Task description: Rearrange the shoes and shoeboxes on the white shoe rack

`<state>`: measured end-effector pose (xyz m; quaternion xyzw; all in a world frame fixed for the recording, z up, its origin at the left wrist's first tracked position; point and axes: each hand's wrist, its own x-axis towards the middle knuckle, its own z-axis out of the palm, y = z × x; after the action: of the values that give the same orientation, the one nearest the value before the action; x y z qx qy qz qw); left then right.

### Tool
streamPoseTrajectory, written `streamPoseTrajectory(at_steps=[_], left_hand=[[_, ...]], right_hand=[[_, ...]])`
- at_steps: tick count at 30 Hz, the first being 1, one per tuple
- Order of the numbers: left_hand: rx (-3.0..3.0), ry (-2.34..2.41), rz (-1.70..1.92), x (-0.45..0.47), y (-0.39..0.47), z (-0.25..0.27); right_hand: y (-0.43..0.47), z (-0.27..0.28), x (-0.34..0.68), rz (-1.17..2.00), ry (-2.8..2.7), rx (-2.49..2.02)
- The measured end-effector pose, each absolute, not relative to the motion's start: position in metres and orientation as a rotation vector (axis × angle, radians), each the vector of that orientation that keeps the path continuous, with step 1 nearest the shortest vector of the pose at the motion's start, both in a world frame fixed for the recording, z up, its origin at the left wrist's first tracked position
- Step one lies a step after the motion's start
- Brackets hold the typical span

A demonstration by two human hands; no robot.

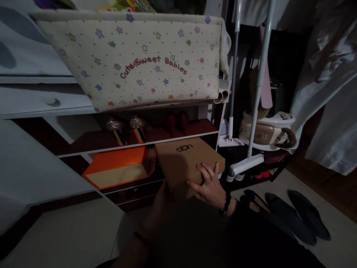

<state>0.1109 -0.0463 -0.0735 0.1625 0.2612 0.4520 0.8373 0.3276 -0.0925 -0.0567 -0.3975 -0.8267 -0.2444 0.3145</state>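
A brown cardboard shoebox with "UGG" on its lid sits partly in the shelf opening, its near end sticking out towards me. My right hand grips the near right part of the box, fingers spread over the lid and thumb against the near side. At the near left corner, my left hand holds the box from below; its fingers are mostly hidden in shadow. Left of the shoebox, an orange box with a pale front lies on the same shelf level.
Glittery heels and dark red heels stand on the shelf above. A starry fabric bin tops the rack. To the right are a lint-roller-like mop, a flat mop, a lidded pot and dark slippers.
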Motion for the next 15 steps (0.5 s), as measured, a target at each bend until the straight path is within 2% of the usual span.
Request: streamPoseTrajectory(at_steps=[9, 15], left_hand=[[0.355, 0.638, 1.037, 0.093, -0.061, -0.062], [0.329, 0.718, 1.12, 0.099, -0.067, -0.039]], right_hand=[[-0.143, -0.064, 0.346, -0.568, -2.054, -0.939], [-0.175, -0.073, 0.363, -0.427, -1.979, -1.039]])
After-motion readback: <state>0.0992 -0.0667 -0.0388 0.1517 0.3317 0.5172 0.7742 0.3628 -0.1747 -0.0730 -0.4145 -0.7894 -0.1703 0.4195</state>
